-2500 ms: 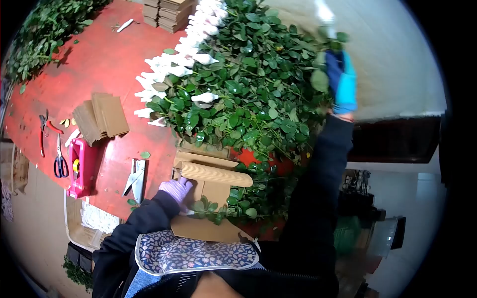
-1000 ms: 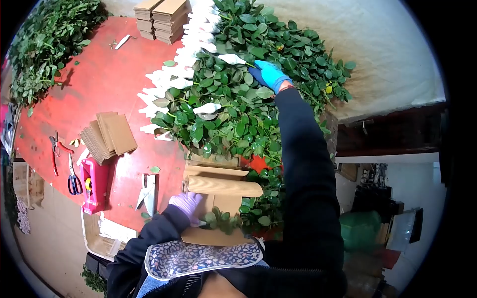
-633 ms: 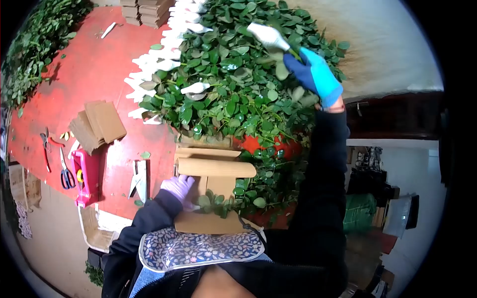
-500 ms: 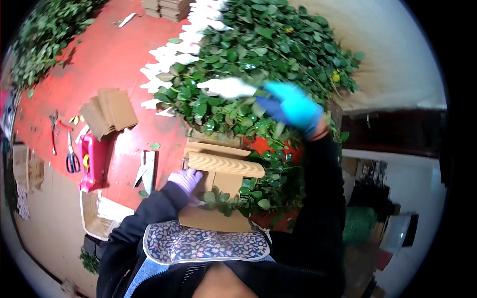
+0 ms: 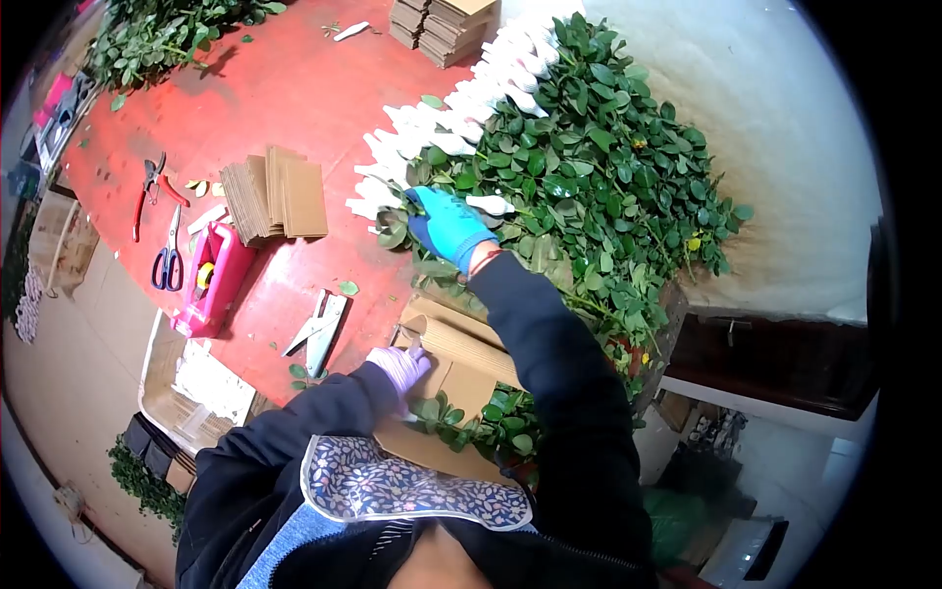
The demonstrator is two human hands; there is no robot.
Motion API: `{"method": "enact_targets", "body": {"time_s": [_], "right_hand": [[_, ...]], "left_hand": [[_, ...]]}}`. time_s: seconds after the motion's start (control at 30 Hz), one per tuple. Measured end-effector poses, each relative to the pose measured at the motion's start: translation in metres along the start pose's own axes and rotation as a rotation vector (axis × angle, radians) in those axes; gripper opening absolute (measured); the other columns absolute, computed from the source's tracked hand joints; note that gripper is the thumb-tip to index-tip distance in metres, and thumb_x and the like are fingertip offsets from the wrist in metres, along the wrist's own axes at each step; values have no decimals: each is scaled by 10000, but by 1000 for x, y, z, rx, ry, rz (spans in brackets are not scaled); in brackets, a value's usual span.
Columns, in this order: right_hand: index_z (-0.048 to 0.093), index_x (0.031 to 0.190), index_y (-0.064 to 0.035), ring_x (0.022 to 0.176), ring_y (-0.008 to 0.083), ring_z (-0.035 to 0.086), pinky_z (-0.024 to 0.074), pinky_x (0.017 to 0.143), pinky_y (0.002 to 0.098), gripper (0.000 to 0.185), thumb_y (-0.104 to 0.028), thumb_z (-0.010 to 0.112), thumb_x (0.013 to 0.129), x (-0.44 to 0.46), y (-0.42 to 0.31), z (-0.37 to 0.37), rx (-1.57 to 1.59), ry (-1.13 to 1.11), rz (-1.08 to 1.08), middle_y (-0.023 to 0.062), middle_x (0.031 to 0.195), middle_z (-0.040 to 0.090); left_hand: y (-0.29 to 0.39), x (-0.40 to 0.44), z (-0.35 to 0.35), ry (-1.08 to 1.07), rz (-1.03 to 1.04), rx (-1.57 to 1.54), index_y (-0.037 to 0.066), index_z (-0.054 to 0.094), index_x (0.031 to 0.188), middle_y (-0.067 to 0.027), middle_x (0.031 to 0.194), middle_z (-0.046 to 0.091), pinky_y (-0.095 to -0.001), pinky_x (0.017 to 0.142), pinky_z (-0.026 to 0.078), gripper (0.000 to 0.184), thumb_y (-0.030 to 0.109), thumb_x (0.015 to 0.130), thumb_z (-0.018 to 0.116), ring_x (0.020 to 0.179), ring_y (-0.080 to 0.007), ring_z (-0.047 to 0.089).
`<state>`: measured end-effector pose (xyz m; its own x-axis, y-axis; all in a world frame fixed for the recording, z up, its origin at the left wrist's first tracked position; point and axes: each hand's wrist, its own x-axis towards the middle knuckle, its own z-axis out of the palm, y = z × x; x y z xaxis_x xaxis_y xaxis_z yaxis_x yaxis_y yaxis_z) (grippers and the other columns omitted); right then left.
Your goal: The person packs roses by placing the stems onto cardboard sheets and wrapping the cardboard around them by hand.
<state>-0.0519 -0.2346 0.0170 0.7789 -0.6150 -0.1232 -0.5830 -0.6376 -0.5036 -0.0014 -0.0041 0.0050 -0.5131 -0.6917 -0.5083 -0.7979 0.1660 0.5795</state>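
My left hand (image 5: 397,369), in a lavender glove, grips the left edge of a partly rolled cardboard sheet (image 5: 467,385), with leafy stems (image 5: 454,417) lying across it. My right hand (image 5: 449,228), in a blue glove, is at the lower left of the rose pile (image 5: 589,167). Its fingers are closed around a leafy stem, and loose leaves (image 5: 392,229) stick out beside them. The flower heads are covered in white netting (image 5: 451,118) and form a slanting row. One netted head (image 5: 491,204) lies just right of my right hand.
On the red table (image 5: 304,88) are cardboard pieces (image 5: 277,196), a pink tape dispenser (image 5: 214,280), scissors (image 5: 169,257), red-handled pruners (image 5: 154,191) and a stapler (image 5: 322,332). Stacked cardboard (image 5: 446,29) is at the back, more greenery (image 5: 157,44) at the far left, and a basket (image 5: 182,393) below the edge.
My right hand swept left and down from the right side of the pile to its lower left edge. My left hand stayed at the cardboard. The camera view has turned slightly.
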Motion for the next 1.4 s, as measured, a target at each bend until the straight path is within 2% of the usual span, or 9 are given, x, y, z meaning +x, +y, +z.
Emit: {"method": "enact_targets", "body": {"time_s": [0.27,0.33,0.47,0.67,0.77,0.97,1.23,1.33,1.4], "right_hand": [[412,1389,-48,958,444,629,494,811,521,673,-344,692,853,-87,-32,-33,63,-188,84,256,1079,653],[469,1341,-69,943,424,631,507,806,492,610,-337,694,841,-109,-21,-38,18,-267,84,216,1061,658],[666,995,-100,828,340,618,502,682,421,187,-212,680,846,-135,-36,-72,-30,-171,-279,132,979,638],[705,1033,-109,1193,410,517,438,930,481,250,-277,669,853,-110,-45,-63,-361,-27,-366,190,1423,491],[697,1083,-88,1264,442,466,406,1008,500,327,-364,621,925,-72,-30,-37,-245,-119,-257,228,1404,483],[647,1179,-58,998,397,628,497,881,465,454,-411,615,894,-11,-6,-2,-296,-293,-9,232,1119,647],[602,1139,-15,833,186,630,512,744,311,293,-146,688,892,-40,36,-34,538,-84,253,87,957,675],[613,1072,-30,840,312,665,526,727,400,274,-198,702,875,-57,23,-22,532,-89,92,158,959,693],[534,1282,-24,967,289,655,510,861,370,482,-222,712,880,-65,30,-8,68,-207,154,160,1109,681]], "left_hand": [[-5,-5,0,40,49,-66,90,507,1245,-140,1209,530,-461,733,539,838,386,556,883,959,-339,646],[-5,-5,-1,36,29,-70,115,528,1271,-181,1365,456,-439,726,560,836,268,530,885,939,-322,671],[-5,-5,2,58,19,-40,99,506,1247,-142,1171,549,-457,697,545,829,350,553,884,898,-337,663],[-7,-5,-1,90,52,-68,103,492,1289,-139,1176,545,-455,712,546,862,334,558,887,924,-340,661],[-5,-6,-2,43,39,-65,98,489,1291,-141,1185,543,-452,724,545,864,342,565,887,929,-338,659],[-5,-8,-1,85,39,-73,97,499,1263,-137,1190,547,-450,701,552,836,327,558,886,918,-340,659],[-14,-1,19,194,85,-191,118,520,1245,-133,1219,534,-463,730,541,846,276,501,890,902,-346,654],[-15,1,21,202,98,-186,119,517,1258,-132,1238,519,-464,725,539,872,277,487,893,903,-345,654],[-15,2,22,198,97,-169,120,517,1261,-128,1243,513,-466,720,538,876,272,484,892,903,-344,654]]}}
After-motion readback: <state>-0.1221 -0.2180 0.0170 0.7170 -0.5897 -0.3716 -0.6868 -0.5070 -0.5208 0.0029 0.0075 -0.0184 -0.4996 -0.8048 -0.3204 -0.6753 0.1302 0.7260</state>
